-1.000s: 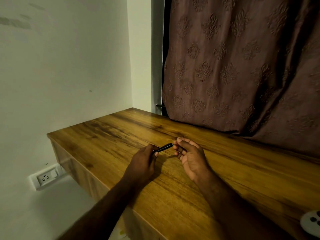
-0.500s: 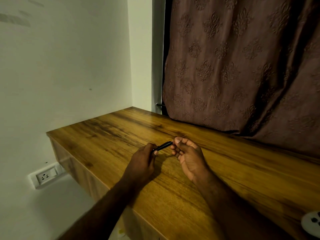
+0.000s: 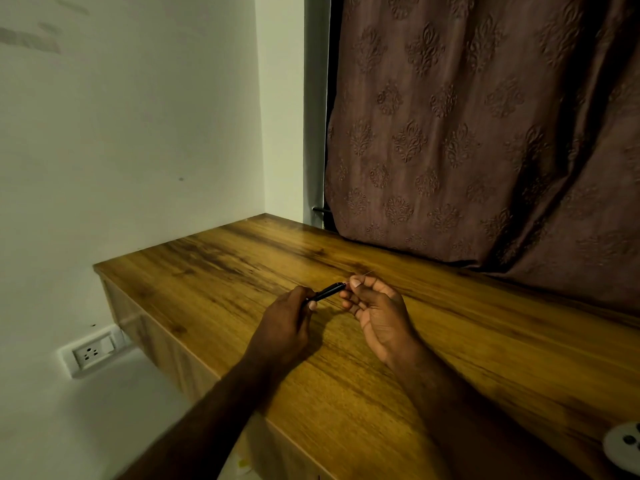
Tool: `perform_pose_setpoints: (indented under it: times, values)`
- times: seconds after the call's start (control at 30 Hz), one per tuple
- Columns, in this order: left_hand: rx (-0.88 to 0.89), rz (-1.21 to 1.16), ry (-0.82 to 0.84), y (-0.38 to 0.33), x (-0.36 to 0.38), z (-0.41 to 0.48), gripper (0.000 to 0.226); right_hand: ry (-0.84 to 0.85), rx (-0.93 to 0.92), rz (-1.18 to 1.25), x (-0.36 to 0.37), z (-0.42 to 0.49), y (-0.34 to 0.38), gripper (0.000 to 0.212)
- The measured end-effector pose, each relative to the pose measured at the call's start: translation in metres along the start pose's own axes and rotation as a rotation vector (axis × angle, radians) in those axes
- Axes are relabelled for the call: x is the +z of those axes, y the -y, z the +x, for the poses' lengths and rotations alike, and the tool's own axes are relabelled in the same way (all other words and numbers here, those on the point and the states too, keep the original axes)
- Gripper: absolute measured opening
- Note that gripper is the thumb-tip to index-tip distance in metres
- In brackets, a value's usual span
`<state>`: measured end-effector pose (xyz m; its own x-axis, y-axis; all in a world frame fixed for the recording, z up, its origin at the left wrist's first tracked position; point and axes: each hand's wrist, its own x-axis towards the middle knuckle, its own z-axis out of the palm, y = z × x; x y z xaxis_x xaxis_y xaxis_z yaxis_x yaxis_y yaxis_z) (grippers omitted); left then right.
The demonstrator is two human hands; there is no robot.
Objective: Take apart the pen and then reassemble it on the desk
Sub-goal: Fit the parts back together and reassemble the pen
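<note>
A slim black pen barrel (image 3: 327, 292) is held just above the wooden desk (image 3: 485, 341), pointing up and to the right. My left hand (image 3: 289, 320) grips its lower end between thumb and fingers. My right hand (image 3: 372, 306) pinches a very thin refill (image 3: 367, 274) at the barrel's upper end; the thin piece sticks out past my fingertips. The barrel's lower end is hidden inside my left fist.
A brown patterned curtain (image 3: 485, 133) hangs behind the desk's far edge. A white wall (image 3: 121, 133) borders the desk's left end, with a white wall socket (image 3: 91, 351) below. A white round object (image 3: 625, 445) lies at the desk's near right edge.
My right hand has closed from open fingers near the barrel's tip to a pinch at that tip, and a thin piece now shows past its fingertips. My left hand stays put.
</note>
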<state>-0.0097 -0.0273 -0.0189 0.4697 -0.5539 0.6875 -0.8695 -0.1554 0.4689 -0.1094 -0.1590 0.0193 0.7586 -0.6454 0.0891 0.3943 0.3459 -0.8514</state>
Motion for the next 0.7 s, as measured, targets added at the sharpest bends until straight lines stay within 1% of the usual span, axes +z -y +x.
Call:
perform_pose_setpoints:
  times: [0.23, 0.5, 0.7]
  values:
    - [-0.003, 0.005, 0.004, 0.0008, 0.0005, 0.0001, 0.012, 0.01, -0.028, -0.078, 0.0011, -0.0017, -0.0011, 0.008]
    - [-0.013, -0.018, 0.006, -0.0016, -0.0014, 0.0001, 0.01, 0.019, -0.023, -0.114, -0.0013, -0.0018, -0.001, 0.01]
    - [-0.023, -0.029, -0.003, -0.0005, -0.0011, 0.0004, 0.009, 0.022, -0.065, -0.181, -0.0015, -0.0009, -0.0029, 0.012]
